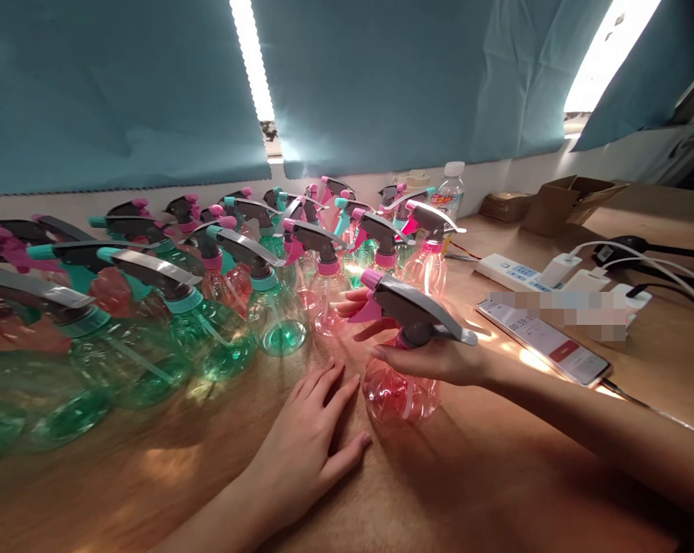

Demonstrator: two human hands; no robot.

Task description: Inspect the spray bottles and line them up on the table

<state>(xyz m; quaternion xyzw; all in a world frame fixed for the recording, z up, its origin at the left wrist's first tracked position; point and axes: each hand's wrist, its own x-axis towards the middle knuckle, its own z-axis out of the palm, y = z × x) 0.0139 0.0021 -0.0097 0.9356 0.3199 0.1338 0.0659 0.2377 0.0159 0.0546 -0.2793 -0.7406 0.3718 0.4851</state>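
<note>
My right hand (427, 361) is wrapped round the neck of a pink spray bottle (401, 395), thumb on the near side and fingers behind it. This bottle has a dark grey trigger head with a pink nozzle and trigger, and it stands upright at the table surface. Flat on the table to its left lies my left hand (318, 418), fingers spread and holding nothing. Just beyond the left hand stands a green spray bottle (278, 315). Behind the held bottle is another pink spray bottle (328, 296).
Several more green and pink spray bottles (206, 330) crowd the left and back of the wooden table (168, 476). On the right lie a phone (546, 342) with a cable, a white power strip (513, 273) and a cardboard box (566, 203). A clear drink bottle (451, 192) stands by the wall.
</note>
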